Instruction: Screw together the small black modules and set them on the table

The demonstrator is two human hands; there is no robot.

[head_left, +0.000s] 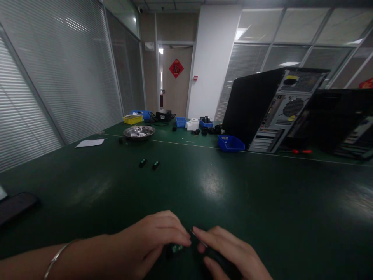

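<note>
My left hand (166,235) curves over a small dark piece with a green face (175,249), low in front of me above the bench (180,190). I seem to have it pinched between thumb and fingers, though most of that thumb is hidden. Just beside it, my right hand (233,251) pinches a slim metal tool (199,238) between thumb and forefinger, its tip angled toward my left fingertips. I cannot tell whether the tip touches the piece.

I judge this to be close work on that one piece, left hand steadying, right hand guiding the tool. The next move, as I read it, calls for a firm left grip and a fine placing of the tip, clear of my own fingers.

Out past my left forearm lies a dark flat object (17,208). Beyond my left hand, two similar dark pieces (142,162) lie near each other, out of both hands. Farther ahead of my right hand stands a blue bin (233,146), just beside a computer tower (252,105). Well beyond my left hand sit a sheet of paper (89,143), a metal dish (139,138) and a yellow tray (133,121).
</note>
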